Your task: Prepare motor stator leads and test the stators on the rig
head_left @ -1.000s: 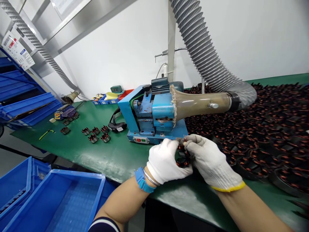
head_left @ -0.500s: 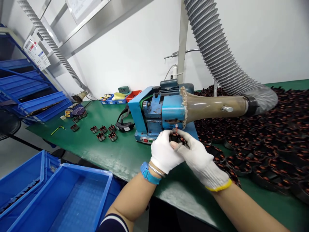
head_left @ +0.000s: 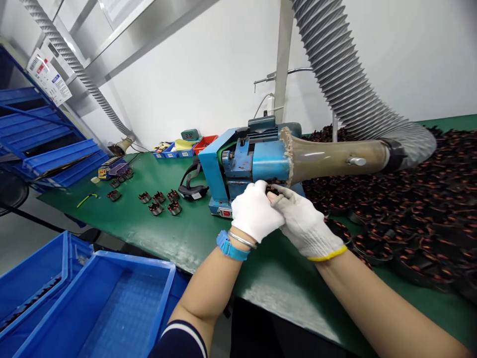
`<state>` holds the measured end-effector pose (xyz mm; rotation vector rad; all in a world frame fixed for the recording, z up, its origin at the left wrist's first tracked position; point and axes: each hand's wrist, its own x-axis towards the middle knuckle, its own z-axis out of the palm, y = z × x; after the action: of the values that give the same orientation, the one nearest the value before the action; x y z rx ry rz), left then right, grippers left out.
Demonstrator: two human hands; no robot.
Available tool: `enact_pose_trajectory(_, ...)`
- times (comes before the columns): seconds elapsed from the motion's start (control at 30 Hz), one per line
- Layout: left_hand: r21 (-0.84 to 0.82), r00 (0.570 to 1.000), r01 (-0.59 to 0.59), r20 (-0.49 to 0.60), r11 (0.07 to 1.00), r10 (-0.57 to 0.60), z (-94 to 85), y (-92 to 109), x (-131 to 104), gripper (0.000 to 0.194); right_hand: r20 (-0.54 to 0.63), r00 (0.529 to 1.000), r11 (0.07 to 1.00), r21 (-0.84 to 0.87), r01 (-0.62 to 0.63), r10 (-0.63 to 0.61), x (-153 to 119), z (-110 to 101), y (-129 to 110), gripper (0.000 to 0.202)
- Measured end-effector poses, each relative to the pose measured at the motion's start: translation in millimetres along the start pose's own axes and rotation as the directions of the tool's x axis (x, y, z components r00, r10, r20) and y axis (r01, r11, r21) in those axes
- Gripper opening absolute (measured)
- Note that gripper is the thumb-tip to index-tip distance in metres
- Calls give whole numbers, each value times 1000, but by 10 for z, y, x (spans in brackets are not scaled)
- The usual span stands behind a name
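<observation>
One stator [head_left: 273,190], mostly hidden by white gloves, is held right at the front of the blue machine [head_left: 270,160], under its housing. The left hand [head_left: 255,211] grips it with curled fingers; the right hand [head_left: 298,214] pinches it from the other side, thumb and fingers closed. From the housing, a brownish funnel [head_left: 335,161] leads right to a grey ribbed hose [head_left: 346,74]. Beyond the right hand, a mass of stators [head_left: 410,214] covers the green table [head_left: 208,233]. Left of the machine lie a black strap [head_left: 194,191] and a loose group of five stators [head_left: 156,208]. Blue crates [head_left: 126,303] stand below the table's near edge.
</observation>
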<state>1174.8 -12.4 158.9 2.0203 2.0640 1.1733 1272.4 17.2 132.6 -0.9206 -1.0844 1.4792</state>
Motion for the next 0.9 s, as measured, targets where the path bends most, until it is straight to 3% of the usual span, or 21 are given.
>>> enact_pose_trajectory(0.13,-81,991,-130,-44,988,127,19,-65,-291,37,5,988,981,-119,153,-153,-287,-61,80,68)
enact_pose_trajectory(0.23,-179,960,-271,-116,946,253,61,-136,-482,45,42,951,934,-179,309,-306,-510,-159,176,72)
enact_pose_trajectory(0.33,-243,943,-332,-126,911,309,133,-171,-550,50,81,931,895,-258,365,-356,-618,-265,243,77)
enact_pose_trajectory(0.5,-327,961,-273,-130,905,243,174,-145,-520,61,74,968,927,-277,251,-240,-606,-405,197,73)
enact_pose_trajectory(0.57,-448,965,-235,2,863,263,117,-163,-478,78,91,984,960,-224,170,-153,-579,-455,129,71)
enact_pose_trajectory(0.63,-601,928,-157,183,784,325,39,-203,-419,97,121,989,982,-156,101,-83,-553,-494,54,70)
enact_pose_trajectory(0.7,-695,870,-73,307,715,386,-18,-241,-367,97,170,984,993,-95,76,-59,-535,-511,-5,72)
enact_pose_trajectory(0.77,-733,851,-31,337,680,403,-18,-252,-345,85,192,979,996,-41,74,-64,-528,-505,-30,81)
enact_pose_trajectory(0.83,-746,887,-23,292,665,359,44,-230,-358,78,144,988,998,5,64,-65,-533,-487,-20,86)
enact_pose_trajectory(0.9,-754,951,-12,194,656,240,142,-188,-390,81,82,993,996,-30,86,-84,-555,-471,17,85)
